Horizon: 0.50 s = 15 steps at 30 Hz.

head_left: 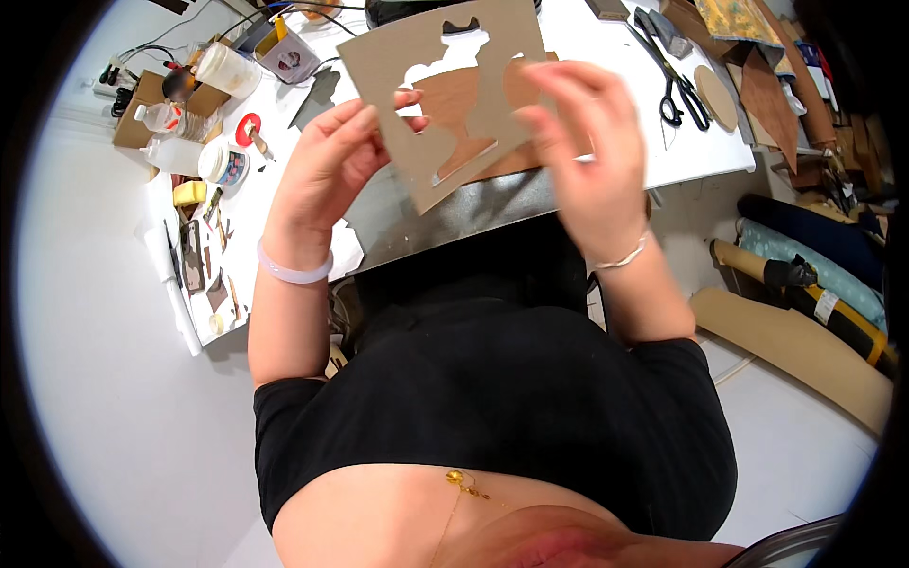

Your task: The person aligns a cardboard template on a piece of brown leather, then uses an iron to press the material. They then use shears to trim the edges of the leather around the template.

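Note:
A grey-brown cardboard sheet (393,62) with several shaped cut-outs is held up, tilted, over the work table. My left hand (331,156) grips its left edge, the thumb in front and fingertips showing through a cut-out. At the card's right side is my right hand (592,142), slightly blurred, thumb and fingers apart. Its fingertips overlap the card in view; whether they touch it I cannot tell. Behind and below the card, a brown leather-like piece (516,163) lies on the table, partly seen through the openings.
Black scissors (684,90) lie right of my hands, beside a round tan disc (716,97). Left are a white tub (223,163), bottles, a yellow block (189,193) and small tools. A dark grey mat (407,222) lines the table's front edge. Rolled materials (814,256) lean at the far right.

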{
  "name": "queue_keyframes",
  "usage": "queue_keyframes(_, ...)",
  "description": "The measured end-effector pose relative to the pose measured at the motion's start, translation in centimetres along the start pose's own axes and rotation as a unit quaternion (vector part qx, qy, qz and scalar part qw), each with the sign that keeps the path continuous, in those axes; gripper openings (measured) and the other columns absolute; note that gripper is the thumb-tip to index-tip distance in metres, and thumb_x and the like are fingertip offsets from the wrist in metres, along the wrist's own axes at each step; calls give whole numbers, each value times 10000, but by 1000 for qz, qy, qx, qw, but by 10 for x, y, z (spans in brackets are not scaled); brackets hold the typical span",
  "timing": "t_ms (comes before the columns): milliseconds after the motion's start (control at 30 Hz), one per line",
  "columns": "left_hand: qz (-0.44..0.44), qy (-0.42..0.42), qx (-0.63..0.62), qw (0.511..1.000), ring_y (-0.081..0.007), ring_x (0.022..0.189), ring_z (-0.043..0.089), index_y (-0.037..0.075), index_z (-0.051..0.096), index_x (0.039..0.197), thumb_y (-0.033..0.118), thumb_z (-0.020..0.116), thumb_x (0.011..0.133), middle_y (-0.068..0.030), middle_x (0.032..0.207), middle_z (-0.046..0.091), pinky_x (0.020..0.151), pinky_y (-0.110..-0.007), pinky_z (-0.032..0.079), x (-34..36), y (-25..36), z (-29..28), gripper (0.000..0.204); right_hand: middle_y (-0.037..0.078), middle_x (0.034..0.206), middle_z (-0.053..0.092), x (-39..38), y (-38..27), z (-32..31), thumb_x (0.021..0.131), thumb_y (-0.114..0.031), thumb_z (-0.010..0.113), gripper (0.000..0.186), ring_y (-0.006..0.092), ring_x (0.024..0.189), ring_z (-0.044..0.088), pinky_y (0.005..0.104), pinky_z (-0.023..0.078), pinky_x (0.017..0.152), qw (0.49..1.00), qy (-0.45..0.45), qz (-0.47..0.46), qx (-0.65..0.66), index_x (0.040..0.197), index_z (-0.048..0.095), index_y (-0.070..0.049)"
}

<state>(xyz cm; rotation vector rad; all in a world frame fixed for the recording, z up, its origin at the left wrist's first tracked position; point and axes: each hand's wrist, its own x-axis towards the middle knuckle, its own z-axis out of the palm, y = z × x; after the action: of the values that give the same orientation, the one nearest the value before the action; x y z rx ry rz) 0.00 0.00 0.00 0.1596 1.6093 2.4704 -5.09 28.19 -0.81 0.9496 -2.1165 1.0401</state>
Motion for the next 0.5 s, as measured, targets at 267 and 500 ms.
queue_keyframes(267, -49, 16, -24, 998, -239, 1103, 631, -24, 584, 1312, 347, 648, 955, -172, 1361, 560, 989, -384, 509, -27, 0, -24, 519, 297, 1577, 197, 26, 5, -35, 702, -557, 838, 1184, 469, 1482, 161, 620, 158, 1180, 964, -250, -74, -44, 1526, 220, 28)
queue_keyframes(500, -34, -43, -33, 998, -230, 1125, 636, -35, 593, 1299, 342, 581, 1004, -140, 1333, 593, 984, -399, 508, -29, -5, -21, 479, 353, 1523, 233, 49, -4, -15, 648, -518, 860, 1190, 501, 1426, 248, 647, 217, 1136, 911, -371, -147, -99, 1495, 253, 56)
